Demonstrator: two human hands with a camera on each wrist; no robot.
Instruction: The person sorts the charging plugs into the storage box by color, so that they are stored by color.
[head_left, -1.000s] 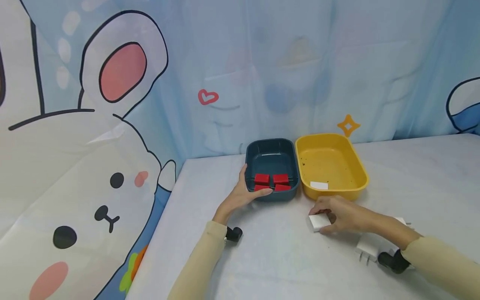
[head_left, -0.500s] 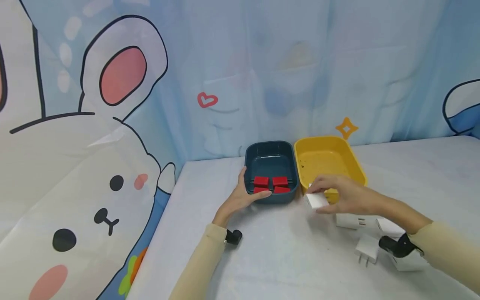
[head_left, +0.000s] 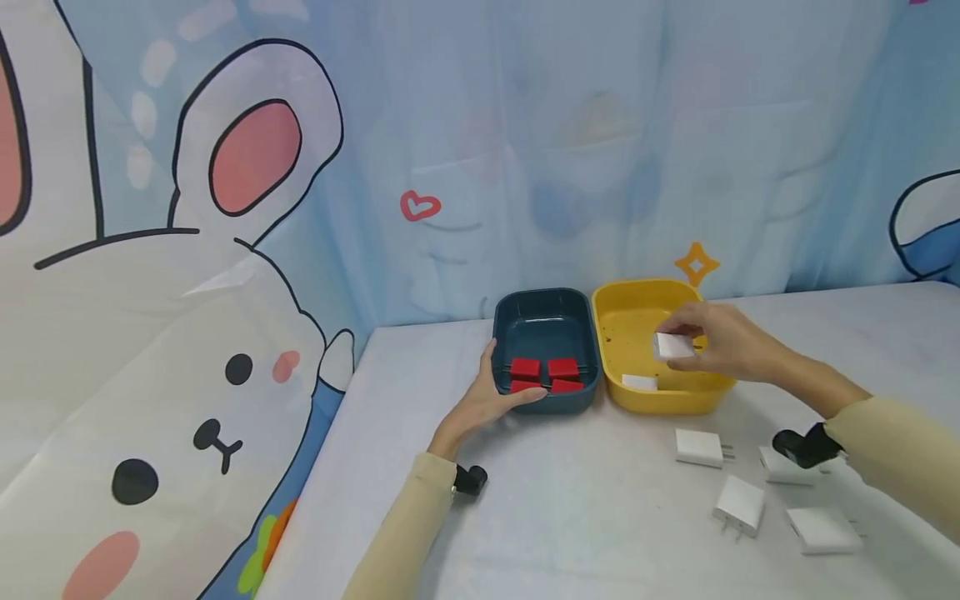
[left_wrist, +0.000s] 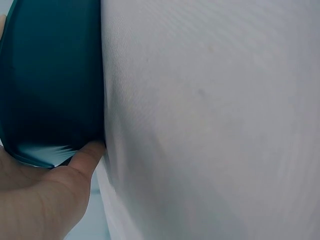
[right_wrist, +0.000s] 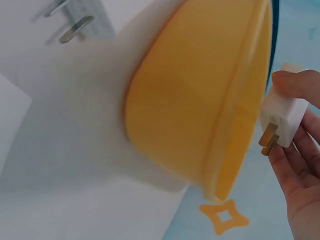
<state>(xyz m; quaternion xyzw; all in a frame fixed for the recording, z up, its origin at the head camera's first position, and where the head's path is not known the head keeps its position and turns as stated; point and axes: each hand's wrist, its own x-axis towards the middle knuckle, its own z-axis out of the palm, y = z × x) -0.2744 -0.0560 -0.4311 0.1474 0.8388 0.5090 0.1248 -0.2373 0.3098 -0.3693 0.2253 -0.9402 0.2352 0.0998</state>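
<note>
My right hand [head_left: 726, 340] pinches a white plug-in charger [right_wrist: 286, 111] between thumb and fingers, just over the yellow bin [head_left: 667, 402]. Two flat metal prongs stick out of the charger's end in the right wrist view. Another white block [head_left: 639, 382] lies inside the yellow bin near its front wall. My left hand [head_left: 478, 405] rests at the front left corner of the dark teal bin [head_left: 570, 404], thumb along the front and fingers along the left side. Several red blocks with metal prongs, one a red block [head_left: 525, 368], lie in the teal bin.
Several white chargers lie on the white cloth at the right, among them a charger [head_left: 699, 447], a charger [head_left: 739, 505] and a charger [head_left: 823, 531]. The bins stand side by side at the table's back, before a printed blue curtain [head_left: 525, 167].
The right hand has lifted the white charger off the table, carrying it up and back to over the yellow bin. The left hand stays at the teal bin.
</note>
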